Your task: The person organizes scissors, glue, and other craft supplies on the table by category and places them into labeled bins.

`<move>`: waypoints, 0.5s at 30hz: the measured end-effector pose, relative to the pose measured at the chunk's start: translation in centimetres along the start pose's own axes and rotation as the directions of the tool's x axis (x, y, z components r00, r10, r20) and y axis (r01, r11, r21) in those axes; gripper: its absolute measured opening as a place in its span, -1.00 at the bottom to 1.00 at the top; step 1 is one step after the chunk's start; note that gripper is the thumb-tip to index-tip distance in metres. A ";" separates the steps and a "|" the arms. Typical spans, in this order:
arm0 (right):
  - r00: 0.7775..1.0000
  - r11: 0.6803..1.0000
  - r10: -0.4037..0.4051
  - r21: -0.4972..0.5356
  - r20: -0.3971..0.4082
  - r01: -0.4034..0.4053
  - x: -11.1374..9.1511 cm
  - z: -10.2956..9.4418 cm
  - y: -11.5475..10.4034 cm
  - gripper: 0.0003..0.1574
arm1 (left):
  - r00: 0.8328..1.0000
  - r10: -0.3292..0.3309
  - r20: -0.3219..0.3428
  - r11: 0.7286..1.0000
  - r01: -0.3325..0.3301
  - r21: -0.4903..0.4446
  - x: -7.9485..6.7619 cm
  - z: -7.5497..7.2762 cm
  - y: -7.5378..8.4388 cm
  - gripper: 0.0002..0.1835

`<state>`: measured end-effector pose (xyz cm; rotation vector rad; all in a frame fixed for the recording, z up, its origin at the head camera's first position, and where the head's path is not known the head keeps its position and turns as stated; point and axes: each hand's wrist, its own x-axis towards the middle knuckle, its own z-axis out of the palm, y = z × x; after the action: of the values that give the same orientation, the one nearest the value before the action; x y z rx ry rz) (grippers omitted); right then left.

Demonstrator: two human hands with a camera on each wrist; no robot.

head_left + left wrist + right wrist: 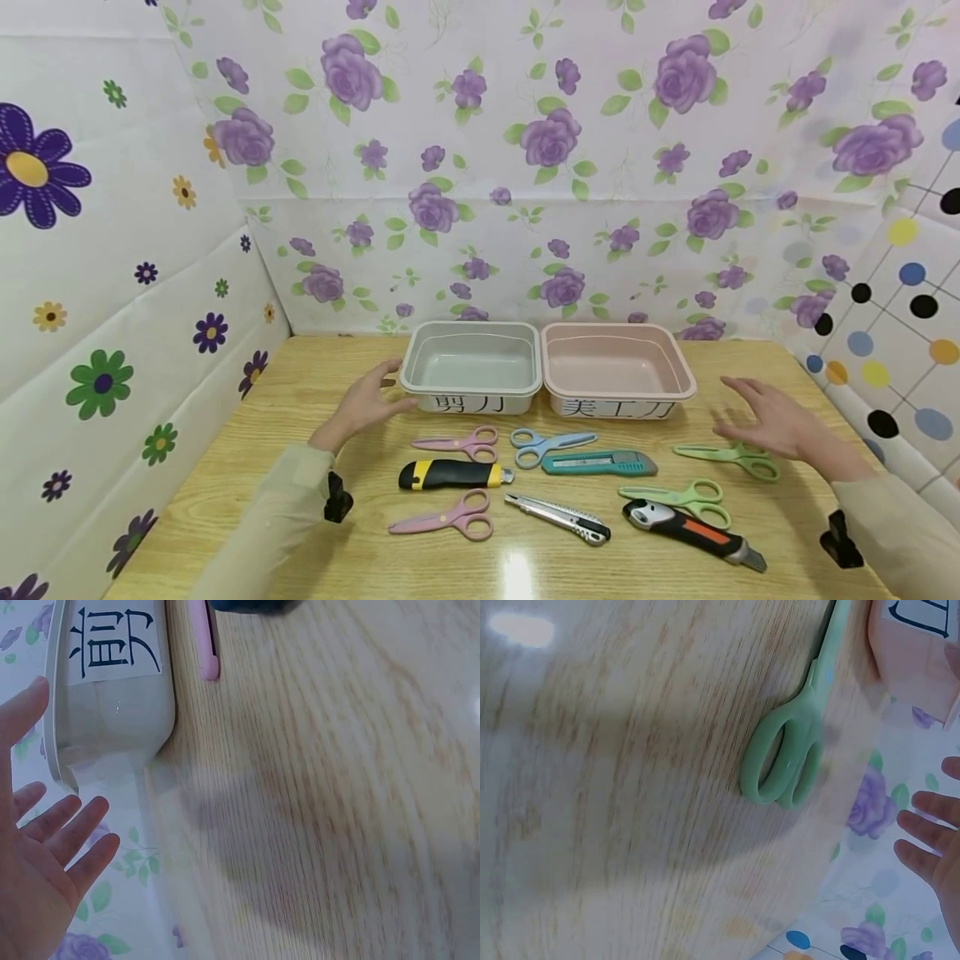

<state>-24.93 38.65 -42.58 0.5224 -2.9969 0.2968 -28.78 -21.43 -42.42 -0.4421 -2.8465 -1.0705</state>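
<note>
My left hand [365, 406] hovers at the left end of a grey bin [471, 391], fingers spread, thumb toward the bin's front; it holds nothing. Off the right end of a pink bin [621, 397], my right hand [776, 423] is held with fingers extended and nothing in it. Just below that hand on the table lie green scissors [701, 452], their loops large in the right wrist view. The bins stand side by side, with black characters on white front labels. Pink scissors [438, 444] lie in front of the grey bin, blue scissors [570, 438] to their right.
Across the wooden table [330, 542] lie a yellow-black utility knife [457, 474], teal cutter [600, 463], silver cutter [551, 511], black-and-red utility knife [690, 533], more pink scissors [423, 524] and green scissors [667, 497]. Patterned cloth [480, 167] walls enclose the back and sides.
</note>
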 end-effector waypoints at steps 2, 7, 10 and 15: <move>1.000 1.000 0.005 0.003 -0.004 -0.005 -0.1 0.1 0.1 0.10 | 1.000 -0.005 0.001 1.000 0.005 -0.007 0.0 0.0 0.1 -0.18; 1.000 1.000 0.023 0.012 0.004 -0.023 -0.3 0.5 0.5 0.07 | 1.000 0.005 -0.006 1.000 -0.005 -0.011 0.2 0.1 0.1 -0.18; 1.000 1.000 0.023 0.020 0.012 -0.024 -0.5 0.8 0.8 0.05 | 1.000 0.013 -0.015 1.000 -0.013 0.002 0.3 0.2 0.1 -0.16; 0.999 0.998 0.021 0.054 0.024 -0.023 -1.0 1.3 1.1 0.03 | 1.000 0.015 -0.017 1.000 -0.015 0.008 0.3 0.4 0.0 -0.14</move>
<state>-24.43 39.71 -44.13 0.5015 -3.0263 0.3768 -29.09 -21.10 -42.63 -0.4511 -2.8270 -1.0557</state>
